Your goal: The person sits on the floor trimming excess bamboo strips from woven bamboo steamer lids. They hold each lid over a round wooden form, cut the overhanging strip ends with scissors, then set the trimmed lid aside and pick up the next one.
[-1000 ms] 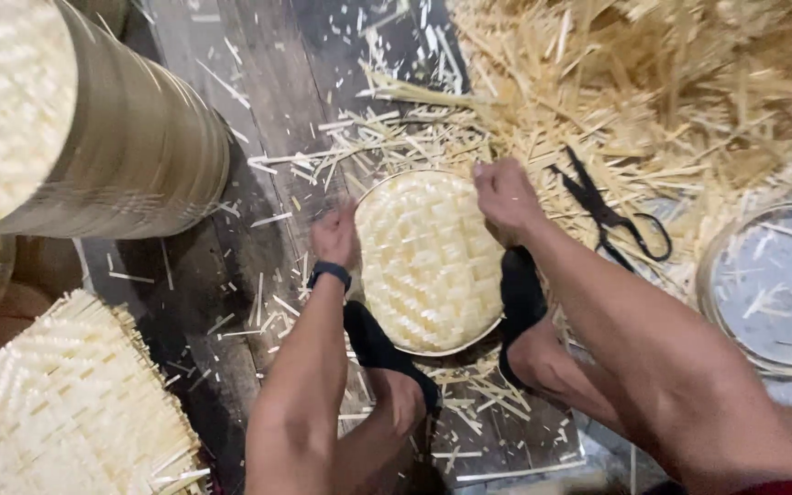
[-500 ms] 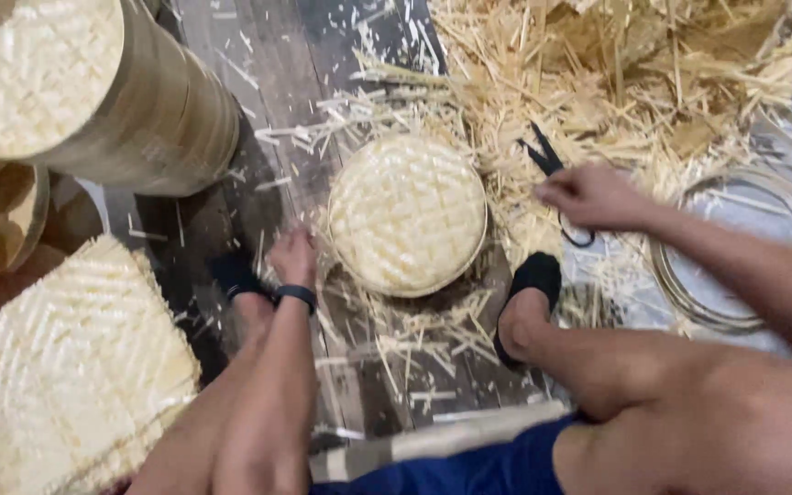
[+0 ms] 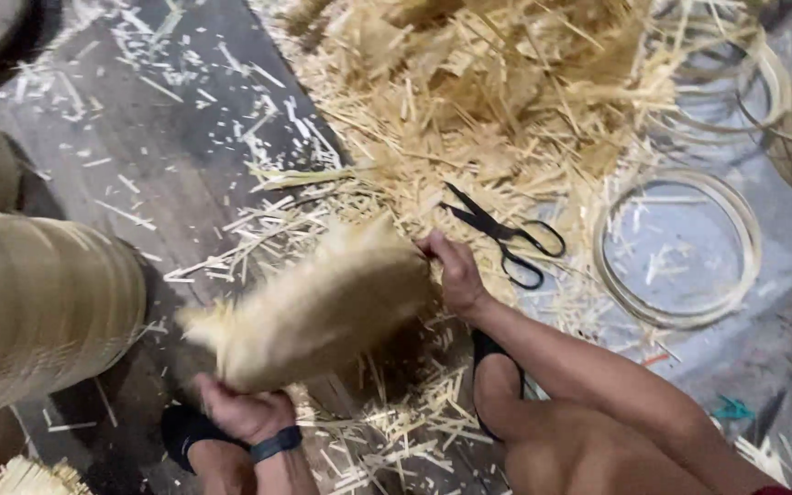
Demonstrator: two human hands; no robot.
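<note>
Both hands grip a blurry woven mat [image 3: 318, 307], left hand [image 3: 242, 410] under it, right hand [image 3: 456, 275] at its edge, lifting it. Scissors [image 3: 504, 236] lie just past the right hand.

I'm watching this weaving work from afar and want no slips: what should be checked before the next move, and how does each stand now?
1. Left hand grips the woven bamboo disc at its lower edge: ok.
2. Right hand holds its far edge: ok.
3. Disc's weave intact: cannot tell, blurred.
4. Black scissors lie apart from both hands: ok.
5. Floor free of offcuts: not ok.
</note>
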